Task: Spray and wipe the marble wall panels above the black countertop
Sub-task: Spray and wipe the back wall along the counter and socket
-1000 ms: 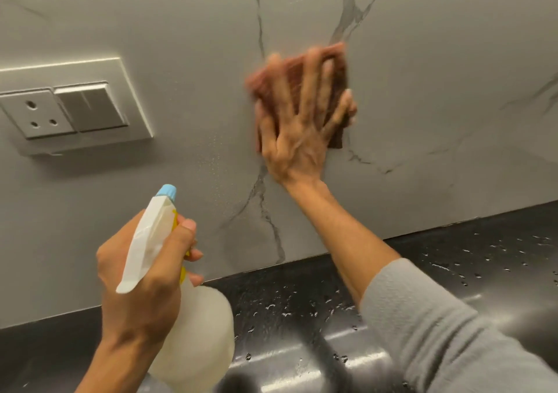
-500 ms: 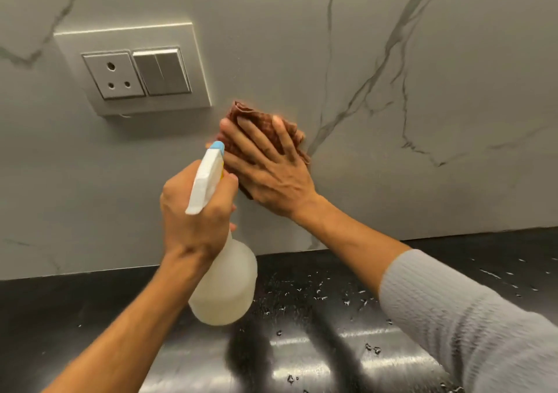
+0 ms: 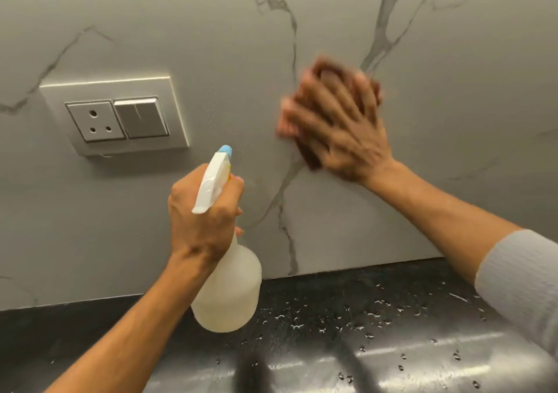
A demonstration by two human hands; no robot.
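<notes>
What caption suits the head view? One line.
Right hand presses a brown cloth to the marble wall; left hand grips a spray bottle over the black countertop.

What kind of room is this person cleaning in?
Probably a home kitchen: a wet black countertop runs under a veined marble wall panel, with a socket-and-switch plate set into it.

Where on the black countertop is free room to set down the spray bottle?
The countertop looks bare left of the spray bottle, below the socket plate. To its right it is bare but wet with droplets. Only the forearms hang over it.
</notes>
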